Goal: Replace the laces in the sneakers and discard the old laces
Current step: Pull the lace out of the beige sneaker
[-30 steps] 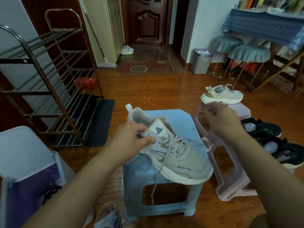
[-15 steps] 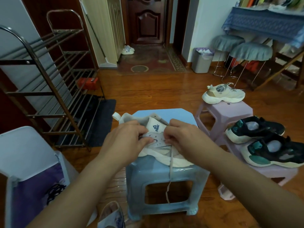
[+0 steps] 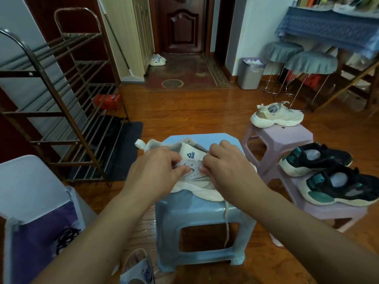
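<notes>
Since a moment ago the hands have barely shifted: both stay bunched over the white sneaker (image 3: 194,177), which keeps its place on the blue stool (image 3: 203,214), heel away from the person. A second ago the right hand was well off to the side, reaching toward the pink stool (image 3: 287,136); it has since come in over the shoe's lacing area.

The left hand (image 3: 155,171) has its fingers curled, thumb and fingertips pinching the soft upper beside the tongue. The right hand (image 3: 223,165) is curled too, fingertips pressed at the eyelets; whether it pinches the lace or the upper itself cannot be told. A flat pale lace (image 3: 226,224) hangs limp from the shoe over the stool's front edge, in front of the opening between the legs.

The sneaker is smooth off-white fabric with a thick wavy foam sole, a padded tongue with a dark triangular logo and a loop at the heel. The stool is glossy moulded plastic with cut corners. On the pink stool sits a cream mesh sneaker (image 3: 276,115), laced. A pair of black sneakers (image 3: 328,173) with teal patches and pale soles rests on a lower pink stool. At the left, a bin (image 3: 30,201) lined with purple plastic holds a tangle of thin black laces (image 3: 65,238)
</notes>
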A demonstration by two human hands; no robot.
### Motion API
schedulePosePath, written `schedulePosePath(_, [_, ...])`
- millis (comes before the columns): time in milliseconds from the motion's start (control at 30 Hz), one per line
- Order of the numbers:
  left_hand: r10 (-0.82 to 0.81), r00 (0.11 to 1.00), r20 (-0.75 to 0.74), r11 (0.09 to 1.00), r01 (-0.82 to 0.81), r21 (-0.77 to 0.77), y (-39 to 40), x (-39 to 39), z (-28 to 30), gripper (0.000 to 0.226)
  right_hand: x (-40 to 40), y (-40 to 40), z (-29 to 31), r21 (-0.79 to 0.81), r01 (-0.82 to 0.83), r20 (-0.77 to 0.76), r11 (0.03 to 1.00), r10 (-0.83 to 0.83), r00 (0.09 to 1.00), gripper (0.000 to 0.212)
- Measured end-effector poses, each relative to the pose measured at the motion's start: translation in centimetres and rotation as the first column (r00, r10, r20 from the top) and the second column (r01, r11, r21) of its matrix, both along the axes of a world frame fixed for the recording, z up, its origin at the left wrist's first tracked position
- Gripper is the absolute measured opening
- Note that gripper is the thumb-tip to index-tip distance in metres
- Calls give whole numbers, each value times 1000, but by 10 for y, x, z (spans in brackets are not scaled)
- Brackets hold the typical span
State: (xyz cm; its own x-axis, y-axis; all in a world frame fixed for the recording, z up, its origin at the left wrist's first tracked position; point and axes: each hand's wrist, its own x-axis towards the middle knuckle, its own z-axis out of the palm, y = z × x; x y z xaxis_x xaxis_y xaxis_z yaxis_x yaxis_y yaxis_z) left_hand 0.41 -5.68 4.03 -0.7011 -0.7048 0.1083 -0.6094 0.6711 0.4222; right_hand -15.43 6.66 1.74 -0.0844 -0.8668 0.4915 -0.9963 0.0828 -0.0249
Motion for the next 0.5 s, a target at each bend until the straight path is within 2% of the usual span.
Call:
schedulePosePath(167, [-5, 1000, 3, 1000, 5, -17, 1, -1, 0, 27, 11, -1, -2, 22, 53, 70, 998, -55, 996, 26])
schedulePosePath(233, [2, 1000, 10, 1000, -2, -23, 1, 0, 0, 28, 12, -2, -7, 35, 67, 42, 997, -69, 997, 20])
schedulePosePath(333, [46, 999, 20, 998, -46, -37, -3, 2, 2, 29, -13, 17, -7, 69, 124, -19, 990, -123, 992, 22])
schedulePosePath(400, [75, 997, 12, 997, -75, -27, -8, 4, 1, 28, -27, 32, -1, 46, 169, 60, 985, -171, 983, 21])
schedulePosePath(500, [54, 999, 1, 998, -54, -17, -9, 4, 2, 27, -11, 26, 5, 31, 114, 136, 993, -118, 984, 22])
